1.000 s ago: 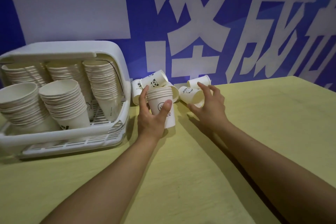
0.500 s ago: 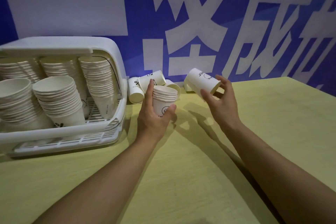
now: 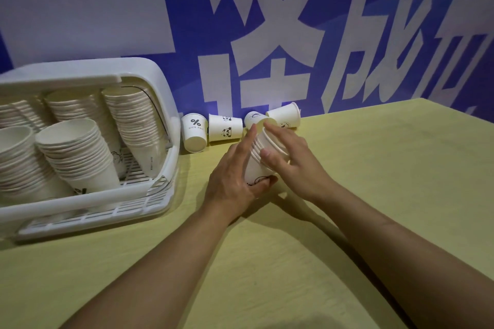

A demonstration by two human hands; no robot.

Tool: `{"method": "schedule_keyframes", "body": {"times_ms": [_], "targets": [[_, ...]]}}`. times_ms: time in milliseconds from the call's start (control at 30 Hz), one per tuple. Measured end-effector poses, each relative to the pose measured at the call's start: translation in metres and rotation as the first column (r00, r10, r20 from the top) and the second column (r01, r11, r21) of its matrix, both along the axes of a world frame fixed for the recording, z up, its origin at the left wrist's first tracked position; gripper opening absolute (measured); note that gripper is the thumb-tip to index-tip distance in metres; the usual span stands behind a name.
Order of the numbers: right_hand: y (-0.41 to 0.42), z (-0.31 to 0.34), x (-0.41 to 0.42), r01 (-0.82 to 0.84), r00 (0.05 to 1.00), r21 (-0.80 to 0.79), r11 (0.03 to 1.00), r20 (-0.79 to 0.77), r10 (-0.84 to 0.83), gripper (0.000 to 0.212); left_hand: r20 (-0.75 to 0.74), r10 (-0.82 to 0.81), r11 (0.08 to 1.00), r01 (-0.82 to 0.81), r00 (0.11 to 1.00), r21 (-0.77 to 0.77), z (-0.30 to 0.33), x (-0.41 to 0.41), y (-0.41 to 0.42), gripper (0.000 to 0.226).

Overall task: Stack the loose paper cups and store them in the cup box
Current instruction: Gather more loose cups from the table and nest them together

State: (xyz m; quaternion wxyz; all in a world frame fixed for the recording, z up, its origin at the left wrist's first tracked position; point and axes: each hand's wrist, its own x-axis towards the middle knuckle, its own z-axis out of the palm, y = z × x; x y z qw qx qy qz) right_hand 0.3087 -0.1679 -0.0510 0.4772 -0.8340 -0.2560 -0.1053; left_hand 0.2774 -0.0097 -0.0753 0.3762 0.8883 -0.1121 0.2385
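My left hand (image 3: 232, 176) grips a short stack of white paper cups (image 3: 258, 165), tilted with its mouth up and to the right. My right hand (image 3: 288, 155) covers the top of the stack, fingers curled round the topmost cup. Several loose cups lie on their sides by the wall: a "%" cup (image 3: 194, 132), a panda cup (image 3: 225, 127), one more (image 3: 255, 118) and another (image 3: 285, 115) behind my hands. The white cup box (image 3: 149, 80) stands at the left, open at the front, filled with leaning cup stacks (image 3: 77, 149).
The yellow table (image 3: 374, 181) runs to the right and toward me. A blue wall with large white characters (image 3: 267, 21) rises right behind the loose cups and the box. The table's far right edge slants off at the upper right.
My right hand carried the cup it had picked up over to the stack and set it into the top. My left hand tilted the stack toward the right hand.
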Motion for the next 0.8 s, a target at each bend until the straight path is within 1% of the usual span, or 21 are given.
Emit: {"method": "schedule_keyframes", "body": {"times_ms": [67, 133, 167, 200, 233, 267, 300, 333, 367, 400, 467, 533, 600, 700, 733, 800], "targets": [[0.002, -0.001, 0.0, -0.012, 1.0, -0.036, 0.999, -0.009, 0.012, 0.061, 0.012, -0.01, 1.0, 0.01, 1.0, 0.015, -0.001, 0.001, 0.0, 0.11], [0.004, 0.003, 0.004, -0.045, 0.998, -0.001, 0.999, -0.047, 0.045, 0.06, 0.023, -0.008, 1.0, 0.009, 1.0, -0.01, -0.004, 0.003, 0.0, 0.099], [0.004, 0.008, 0.009, -0.057, 0.996, 0.063, 0.996, -0.069, 0.062, 0.057, 0.03, 0.006, 0.998, -0.004, 1.0, -0.07, -0.005, 0.004, 0.002, 0.095], [0.003, 0.012, 0.018, -0.038, 0.996, 0.131, 0.991, -0.079, 0.049, 0.052, 0.036, 0.03, 0.986, -0.023, 0.999, -0.168, -0.005, 0.005, 0.004, 0.091], [0.002, 0.016, 0.03, 0.013, 0.997, 0.168, 0.986, -0.073, -0.001, 0.047, 0.036, 0.06, 0.956, -0.047, 0.998, -0.29, -0.004, 0.006, 0.007, 0.087], [0.0, 0.018, 0.046, 0.082, 0.996, 0.142, 0.986, -0.046, -0.076, 0.043, 0.026, 0.09, 0.906, -0.071, 0.996, -0.418, -0.003, 0.009, 0.011, 0.085], [-0.002, 0.019, 0.064, 0.153, 0.988, 0.052, 0.987, 0.0, -0.153, 0.043, 0.012, 0.11, 0.838, -0.086, 0.994, -0.538, -0.001, 0.011, 0.015, 0.082], [-0.004, 0.018, 0.081, 0.213, 0.976, -0.084, 0.973, 0.059, -0.209, 0.044, -0.005, 0.125, 0.767, -0.1, 0.992, -0.634, 0.001, 0.013, 0.018, 0.08], [-0.007, 0.016, 0.098, 0.259, 0.964, -0.227, 0.939, 0.111, -0.24, 0.045, -0.023, 0.138, 0.71, -0.115, 0.99, -0.694, 0.002, 0.015, 0.021, 0.077], [-0.009, 0.014, 0.112, 0.291, 0.956, -0.349, 0.891, 0.145, -0.256, 0.047, -0.039, 0.145, 0.681, -0.129, 0.989, -0.721, 0.002, 0.017, 0.022, 0.075], [-0.013, 0.011, 0.136, 0.327, 0.944, -0.498, 0.803, 0.207, -0.256, 0.05, -0.056, 0.15, 0.69, -0.145, 0.987, -0.709, 0.0, 0.018, 0.022, 0.073], [-0.014, 0.01, 0.152, 0.349, 0.934, -0.564, 0.749, 0.273, -0.229, 0.055, -0.064, 0.141, 0.713, -0.146, 0.988, -0.686, -0.002, 0.019, 0.021, 0.072], [-0.014, 0.01, 0.163, 0.355, 0.931, -0.63, 0.691, 0.305, -0.2, 0.061, -0.08, 0.127, 0.709, -0.147, 0.989, -0.69, -0.001, 0.019, 0.02, 0.072], [-0.015, 0.005, 0.171, 0.397, 0.912, -0.733, 0.552, 0.381, -0.15, 0.066, -0.101, 0.125, 0.73, -0.16, 0.987, -0.664, 0.001, 0.018, 0.021, 0.068], [-0.017, 0.004, 0.173, 0.417, 0.902, -0.745, 0.521, 0.409, -0.137, 0.067, -0.106, 0.122, 0.739, -0.161, 0.987, -0.655, 0.001, 0.017, 0.021, 0.067], [-0.022, 0.001, 0.172, 0.453, 0.884, -0.74, 0.498, 0.447, -0.139, 0.07, -0.117, 0.117, 0.751, -0.165, 0.986, -0.639, 0.001, 0.016, 0.02, 0.068]]}}
